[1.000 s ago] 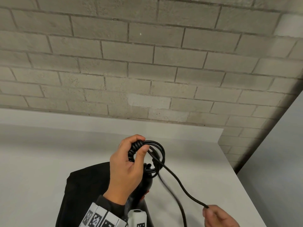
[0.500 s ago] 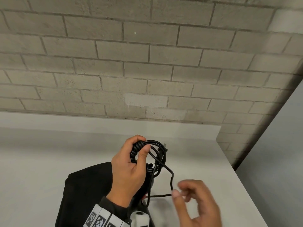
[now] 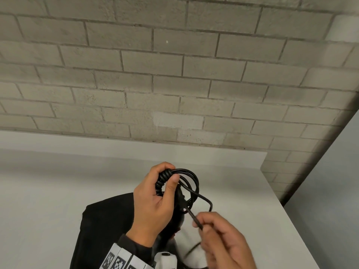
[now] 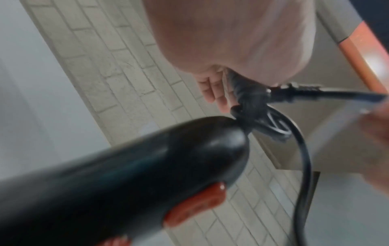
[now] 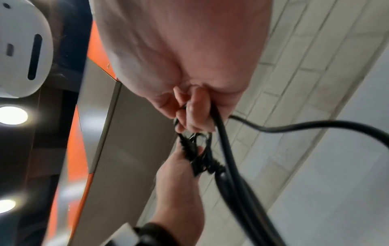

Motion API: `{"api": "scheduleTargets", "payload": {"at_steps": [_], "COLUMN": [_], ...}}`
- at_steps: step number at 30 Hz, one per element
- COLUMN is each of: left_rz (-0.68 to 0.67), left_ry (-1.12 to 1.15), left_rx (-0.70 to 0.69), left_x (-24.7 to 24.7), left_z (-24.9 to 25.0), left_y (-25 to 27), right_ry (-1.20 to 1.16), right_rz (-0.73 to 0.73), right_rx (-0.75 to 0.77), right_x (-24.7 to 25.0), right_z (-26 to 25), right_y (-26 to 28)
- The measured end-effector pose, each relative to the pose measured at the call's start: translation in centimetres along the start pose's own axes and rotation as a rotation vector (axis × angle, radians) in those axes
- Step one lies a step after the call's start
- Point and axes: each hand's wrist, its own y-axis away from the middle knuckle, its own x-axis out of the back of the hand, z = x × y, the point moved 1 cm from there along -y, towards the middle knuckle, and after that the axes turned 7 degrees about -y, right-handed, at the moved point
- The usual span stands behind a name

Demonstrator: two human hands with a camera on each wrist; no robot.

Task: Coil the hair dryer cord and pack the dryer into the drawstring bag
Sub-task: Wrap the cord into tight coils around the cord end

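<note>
Coiling looks nearly done — the left hand (image 3: 153, 206) grips the looped cord (image 3: 187, 183) above the black bag (image 3: 104, 226), the right hand (image 3: 223, 241) pinches its loose tail — while the dryer (image 4: 130, 174), hanging under the left hand, is not yet bagged.

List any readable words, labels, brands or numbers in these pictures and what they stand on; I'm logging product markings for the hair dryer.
None can be read.
hair dryer: its red switch panel is too blurred to show any lettering.
wrist band on the left hand's arm: black-and-white square code markers only, no letters or digits.
cord: no print visible.
</note>
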Motion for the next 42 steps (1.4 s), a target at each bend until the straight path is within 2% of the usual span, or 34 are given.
{"api": "scheduleTargets", "payload": {"at_steps": [3,7,10,13,19,21,24,31,36,38,42], "left_rz": [-0.011,0.016,0.002,-0.01,-0.043,-0.053,-0.058,-0.054,-0.102,-0.119,-0.135], "left_ry": [0.007,0.025,0.04,0.053,0.053,0.048,0.059,0.071,0.075,0.091,0.145], "left_rx": [0.011,0.04,0.038,0.045,0.027,0.018,0.015,-0.003,-0.062,-0.081,-0.101], "left_x": [0.2,0.6,0.6,0.3,-0.3,-0.4,-0.4,0.2,0.4,0.3,0.4], "left_z": [-0.2,-0.5,-0.4,-0.4,0.1,0.2,0.2,0.3,0.6,0.7,1.0], "left_y": [-0.1,-0.3,-0.3,-0.1,0.2,0.3,0.4,0.2,0.1,0.1,-0.1], "right_ry": [0.131,0.339,0.66,0.872,0.667,0.649,0.63,0.695,0.675,0.609,0.384], "right_rz": [0.117,0.163,0.232,0.211,0.343,0.257,0.049,0.041,-0.071,-0.116,-0.18], "right_rx": [0.172,0.286,0.29,0.303,0.445,0.403,0.333,0.669,0.755,0.737,0.591], "right_x": [2.7,6.6,9.3,10.3,6.2,4.8,3.3,2.0,1.6,1.4,0.7], "right_z": [-0.3,0.5,3.3,5.5,2.9,2.0,1.0,-2.6,-5.8,-6.8,-7.1], "right_y": [0.4,0.9,0.9,0.9,-0.3,-0.9,-2.0,-4.1,-6.1,-7.1,-8.9]}}
